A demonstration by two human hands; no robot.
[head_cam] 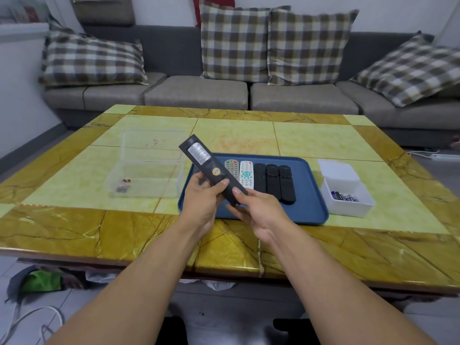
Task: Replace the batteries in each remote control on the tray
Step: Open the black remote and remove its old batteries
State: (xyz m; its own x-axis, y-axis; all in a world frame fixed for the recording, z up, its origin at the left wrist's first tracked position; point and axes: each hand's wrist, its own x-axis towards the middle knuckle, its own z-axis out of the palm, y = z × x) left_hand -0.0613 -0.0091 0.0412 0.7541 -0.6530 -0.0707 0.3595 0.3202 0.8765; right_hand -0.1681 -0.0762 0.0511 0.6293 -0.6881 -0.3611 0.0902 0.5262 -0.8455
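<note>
Both hands (pixel 201 195) grip slim black remote (pixel 211 168).

I see a big table (pixel 74 227) with yellow and green tiles. Behind it, at 12 o'clock, is a gray sofa (pixel 196 95). Four checked pillows sit on it: one at 10 o'clock (pixel 92 61), two touching at 12 o'clock (pixel 234 43) (pixel 308 46), one at 2 o'clock (pixel 408 70). At 8 o'clock on the floor lies something green (pixel 42 281) beside white cords (pixel 29 319).
</note>
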